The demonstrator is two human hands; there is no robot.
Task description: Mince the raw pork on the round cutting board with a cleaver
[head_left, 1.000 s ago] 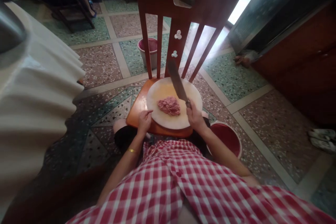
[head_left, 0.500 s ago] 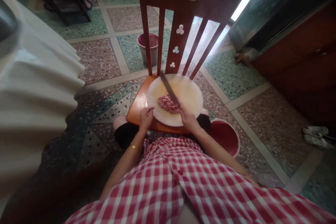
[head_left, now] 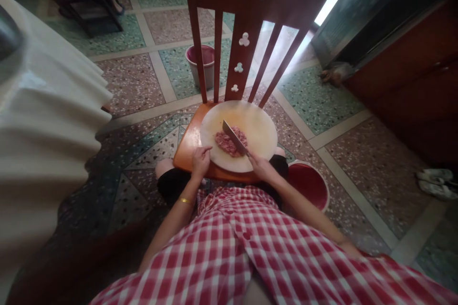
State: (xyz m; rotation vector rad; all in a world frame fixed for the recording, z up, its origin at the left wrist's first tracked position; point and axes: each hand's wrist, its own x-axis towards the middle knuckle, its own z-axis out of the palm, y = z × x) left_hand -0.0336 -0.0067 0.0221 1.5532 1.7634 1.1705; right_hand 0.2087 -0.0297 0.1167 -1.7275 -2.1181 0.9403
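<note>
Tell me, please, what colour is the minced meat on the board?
Pink minced meat, clearest in the head view.

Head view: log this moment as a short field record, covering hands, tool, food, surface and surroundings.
left hand: rests on the near-left rim of the board
right hand: grips the cleaver
cleaver: blade down in the mince
mince: pink pile at the board's middle
board: round, pale, lying on the chair seat
surroundings: red basin on the floor at right; pink bucket behind the chair
</note>
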